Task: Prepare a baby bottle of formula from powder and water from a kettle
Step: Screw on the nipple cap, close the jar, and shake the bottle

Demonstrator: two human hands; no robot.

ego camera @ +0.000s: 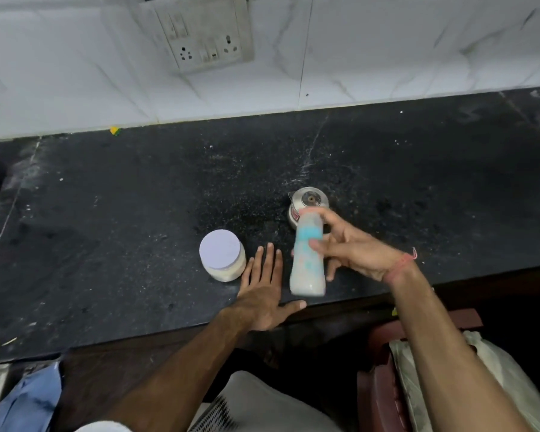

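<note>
Mixing looks to be the step in hand; nearest the counter's front edge the left hand point(262, 294) lies flat on the black counter point(106, 213) with fingers straight and spread, holding nothing; just to its right the right hand point(352, 247) has its fingers and thumb curled round the baby bottle point(307, 260), which is lifted off the counter, tilted and blurred, with milky liquid showing inside; I judge it is being shaken to dissolve the powder; just left of the flat hand stands the powder jar point(222, 260), its pale lid on; behind the bottle sits a small metal vessel point(307, 204), likely the kettle, partly hidden; the next move calls for a firm hold and a tight top, then setting the bottle down upright; farther back, a switch and socket plate point(200, 39) is on the white tiled wall point(418, 42); a red label on the vessel and blue markings on the bottle are too blurred to read.
</note>
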